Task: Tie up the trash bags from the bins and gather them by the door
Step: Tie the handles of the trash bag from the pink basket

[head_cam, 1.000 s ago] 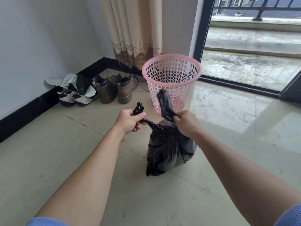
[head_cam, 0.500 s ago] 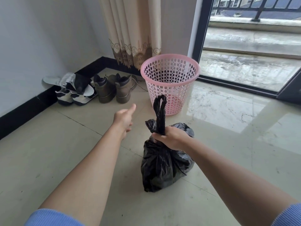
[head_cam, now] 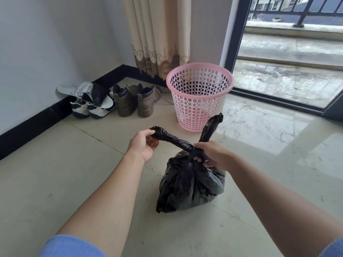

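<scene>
Trash bag point(head_cam: 191, 186), black plastic, sits on the tiled floor point(head_cam: 55, 182) in front of the person, just this side of the pink perforated bin point(head_cam: 199, 95). Bag top drawn into two twisted tails: one runs left and up from the neck, the other sticks up and to the right, its tip showing in front of the bin's lower wall. Left hand point(head_cam: 143, 145) pinches the end of the left tail between thumb and fingers, tail pulled fairly taut. Right hand point(head_cam: 213, 154) closed around the bag neck where the two tails meet, fingers curled under the bunched plastic. Both forearms bare, blue sleeves at bottom edge of view. Bin stands near the curtain point(head_cam: 157, 38) and the sliding glass door point(head_cam: 289, 52); whether anything is inside it can't be told. Brown boots point(head_cam: 133, 101) and white sneakers point(head_cam: 89, 108) lined up by the black baseboard at left, well apart from the bag
</scene>
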